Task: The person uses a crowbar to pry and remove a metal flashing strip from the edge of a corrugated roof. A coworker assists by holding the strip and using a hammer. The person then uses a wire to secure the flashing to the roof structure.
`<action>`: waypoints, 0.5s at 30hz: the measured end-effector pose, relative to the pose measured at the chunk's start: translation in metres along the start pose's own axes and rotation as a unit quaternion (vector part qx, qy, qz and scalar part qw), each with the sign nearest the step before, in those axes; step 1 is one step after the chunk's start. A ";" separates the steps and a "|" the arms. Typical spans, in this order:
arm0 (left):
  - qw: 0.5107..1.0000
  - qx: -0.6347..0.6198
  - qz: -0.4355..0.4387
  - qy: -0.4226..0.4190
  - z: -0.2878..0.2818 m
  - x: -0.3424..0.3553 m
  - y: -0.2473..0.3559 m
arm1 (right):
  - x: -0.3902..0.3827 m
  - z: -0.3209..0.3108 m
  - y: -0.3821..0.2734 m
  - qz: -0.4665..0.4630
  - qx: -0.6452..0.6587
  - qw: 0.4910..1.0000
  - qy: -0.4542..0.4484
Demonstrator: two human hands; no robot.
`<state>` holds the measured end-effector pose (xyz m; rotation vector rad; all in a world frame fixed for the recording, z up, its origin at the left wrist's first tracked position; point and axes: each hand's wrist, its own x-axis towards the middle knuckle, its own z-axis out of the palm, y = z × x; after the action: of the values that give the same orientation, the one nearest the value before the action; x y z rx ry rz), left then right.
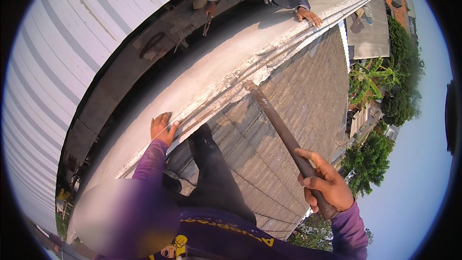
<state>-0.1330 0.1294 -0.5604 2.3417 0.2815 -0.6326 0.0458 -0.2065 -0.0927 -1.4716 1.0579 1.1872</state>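
Nearest the camera, the person's purple shirt and sleeves fill the lower edge, and a dark trouser leg (214,173) stretches up from it over the roof.

The right hand (323,183) is closed in a full grip round the lower end of a long dark bar (281,127). Thumb and fingers wrap the shaft, and a short stub of it shows below the fist. From the hand the bar runs up and to the left across the roof, and its far tip meets the broken edge of the ledge (226,62), where the pale coating is chipped and ragged. Whether the tip is wedged under the edge or only touches it is hard to tell at this distance.

The left hand (163,127) lies flat and open on the ledge, fingers spread, holding nothing, just beside the crumbling edge and near the knee.

The roof (293,82) is grey corrugated sheeting sloping away to the right. Beyond the ledge on the left runs a dark gutter-like strip, then a white ribbed wall (57,43).

Farther up, another person leans on the ledge: one hand (308,16) rests on its edge, the other holds a small tool (207,26) over the dark strip. Trees (385,86) and rooftops lie beyond on the right.
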 end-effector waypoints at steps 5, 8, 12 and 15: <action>1.000 -0.023 0.004 0.008 0.002 0.000 -0.003 | 0.024 0.003 0.002 -0.032 0.124 0.990 -0.064; 0.999 -0.027 0.001 0.017 0.005 -0.001 -0.004 | 0.043 0.001 0.005 -0.140 0.223 0.956 -0.131; 1.000 -0.029 -0.003 0.003 -0.001 0.001 0.001 | 0.061 0.001 -0.004 -0.273 0.266 0.911 -0.156; 1.000 -0.028 -0.008 -0.002 -0.003 0.001 0.003 | 0.074 0.024 -0.013 -0.364 0.209 0.904 -0.076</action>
<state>-0.1297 0.1293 -0.5573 2.2860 0.3131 -0.6296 0.0659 -0.1856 -0.1658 -1.2323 0.5167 0.4850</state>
